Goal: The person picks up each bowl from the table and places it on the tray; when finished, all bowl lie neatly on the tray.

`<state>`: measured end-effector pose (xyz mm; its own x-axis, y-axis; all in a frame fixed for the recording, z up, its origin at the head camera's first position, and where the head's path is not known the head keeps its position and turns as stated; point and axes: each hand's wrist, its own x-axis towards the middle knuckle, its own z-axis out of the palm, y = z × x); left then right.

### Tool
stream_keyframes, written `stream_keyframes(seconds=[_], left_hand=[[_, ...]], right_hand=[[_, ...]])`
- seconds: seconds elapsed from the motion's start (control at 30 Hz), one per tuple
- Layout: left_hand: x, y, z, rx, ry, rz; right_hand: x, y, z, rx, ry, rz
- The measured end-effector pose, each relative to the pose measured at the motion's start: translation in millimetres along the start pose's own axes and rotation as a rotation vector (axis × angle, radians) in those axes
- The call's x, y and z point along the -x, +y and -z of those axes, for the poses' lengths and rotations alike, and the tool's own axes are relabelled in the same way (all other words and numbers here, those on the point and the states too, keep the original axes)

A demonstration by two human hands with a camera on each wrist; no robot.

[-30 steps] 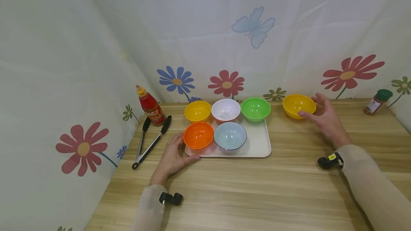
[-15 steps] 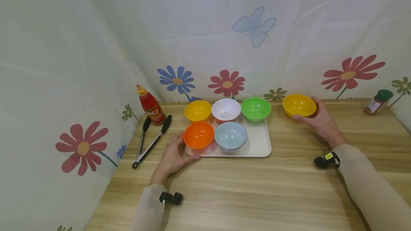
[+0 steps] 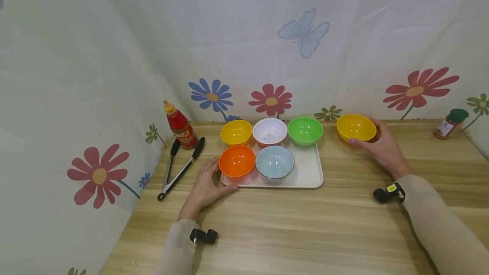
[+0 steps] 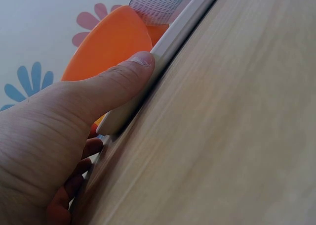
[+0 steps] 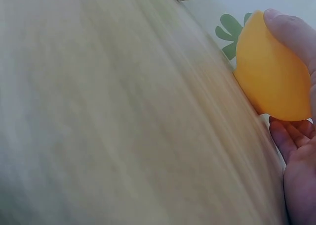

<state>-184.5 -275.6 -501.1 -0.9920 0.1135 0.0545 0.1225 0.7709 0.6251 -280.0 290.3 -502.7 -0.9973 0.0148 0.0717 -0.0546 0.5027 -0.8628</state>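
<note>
A white tray (image 3: 305, 173) bears an orange bowl (image 3: 237, 161) and a pale blue bowl (image 3: 275, 162) in front, with a yellow bowl (image 3: 236, 133), a white bowl (image 3: 269, 130) and a green bowl (image 3: 305, 130) behind. My left hand (image 3: 206, 186) grips the tray's front left corner; in the left wrist view the thumb (image 4: 123, 79) lies along its edge beside the orange bowl. To the right of the tray, my right hand (image 3: 386, 148) holds a second yellow bowl (image 3: 355, 128) by its right side. The right wrist view shows its thumb at the rim and fingers low on the wall.
Left of the tray, black-tipped tongs (image 3: 179, 173) lie spread before a red sauce bottle (image 3: 181, 127). A small green-capped jar (image 3: 451, 123) stands at the far right. A flower-printed curtain (image 3: 244, 33) borders the wooden table (image 3: 290, 228) at the back and left.
My right hand has moved slightly left and closed on the right yellow bowl, its thumb shifting from inside the bowl to its near side. My left hand stays at the tray.
</note>
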Motion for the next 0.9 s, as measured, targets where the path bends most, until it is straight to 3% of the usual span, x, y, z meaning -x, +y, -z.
stream_keyframes(seconds=[0.57, 0.9], left_hand=[[2.8, 1.6, -1.4, 0.005, -0.002, -0.005], [1.6, 2.7, 1.0, 0.006, 0.000, -0.008]], right_hand=[[8.4, 1.2, 3.3, -0.060, 0.035, 0.027], [15.7, -28.3, 6.6, -0.127, 0.028, 0.102]])
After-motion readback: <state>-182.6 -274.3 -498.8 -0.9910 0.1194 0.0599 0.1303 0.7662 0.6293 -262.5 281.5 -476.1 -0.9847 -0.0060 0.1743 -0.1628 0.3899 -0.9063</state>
